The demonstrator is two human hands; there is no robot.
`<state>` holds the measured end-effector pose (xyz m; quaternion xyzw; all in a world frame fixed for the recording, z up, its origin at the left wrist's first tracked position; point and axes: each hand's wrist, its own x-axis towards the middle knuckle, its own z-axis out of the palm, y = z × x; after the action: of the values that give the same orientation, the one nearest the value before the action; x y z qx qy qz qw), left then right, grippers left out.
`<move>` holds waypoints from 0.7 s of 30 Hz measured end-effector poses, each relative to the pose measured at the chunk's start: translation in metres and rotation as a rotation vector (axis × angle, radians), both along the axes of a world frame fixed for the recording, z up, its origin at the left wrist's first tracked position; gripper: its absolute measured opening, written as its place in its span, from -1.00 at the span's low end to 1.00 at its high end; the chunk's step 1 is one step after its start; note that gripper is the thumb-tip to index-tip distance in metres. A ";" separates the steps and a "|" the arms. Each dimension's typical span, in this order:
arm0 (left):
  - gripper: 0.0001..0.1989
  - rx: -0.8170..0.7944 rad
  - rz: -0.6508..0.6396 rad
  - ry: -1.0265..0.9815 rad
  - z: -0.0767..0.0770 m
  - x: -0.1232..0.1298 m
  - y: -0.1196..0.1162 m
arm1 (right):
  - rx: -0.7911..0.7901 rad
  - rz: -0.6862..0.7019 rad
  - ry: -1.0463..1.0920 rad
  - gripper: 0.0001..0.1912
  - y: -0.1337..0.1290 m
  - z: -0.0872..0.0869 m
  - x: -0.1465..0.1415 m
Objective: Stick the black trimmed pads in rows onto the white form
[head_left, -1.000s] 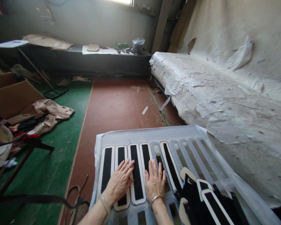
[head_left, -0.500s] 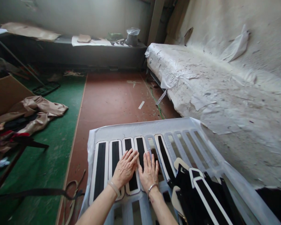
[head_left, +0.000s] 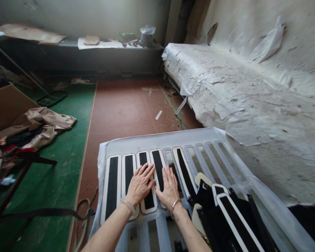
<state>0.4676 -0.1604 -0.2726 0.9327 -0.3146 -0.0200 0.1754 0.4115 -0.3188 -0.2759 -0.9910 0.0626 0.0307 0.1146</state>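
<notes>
Four white-bordered black strips (head_left: pixel 113 187) lie side by side on the slotted sheet (head_left: pixel 157 141), where the left hand (head_left: pixel 139 184) and right hand (head_left: pixel 169 187) rest palm-down, fingers slightly spread, pinching nothing, seemingly to keep them aligned.

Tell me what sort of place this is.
Probably a small workshop: a slotted sheet holds rows of pale-edged black strips, more lie piled beside the hands, and scraps of cloth lie near a cardboard box.
</notes>
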 end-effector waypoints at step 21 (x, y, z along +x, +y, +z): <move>-0.43 0.005 -0.006 -0.114 -0.015 -0.006 -0.014 | 0.177 -0.058 0.035 -0.33 -0.014 0.038 -0.045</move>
<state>0.4617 -0.1744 -0.2879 0.9319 -0.3266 0.0316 0.1546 0.3661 -0.3324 -0.2382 -0.9740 0.0902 0.0498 0.2016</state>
